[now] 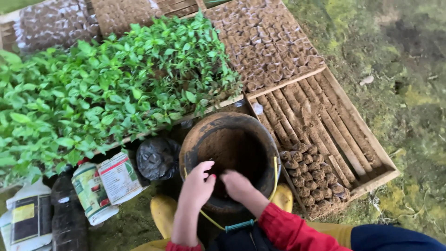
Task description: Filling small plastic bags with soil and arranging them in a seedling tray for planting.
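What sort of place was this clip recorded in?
Probably an outdoor plant nursery: green seedlings packed in a tray, wooden crates of small soil plugs, and mossy ground. Both hands work over a soil-caked bucket.

Both hands meet over the near rim of a soil-caked bucket, left hand beside right hand. Green seedlings fill the left; a wooden tray with soil plugs lies right.
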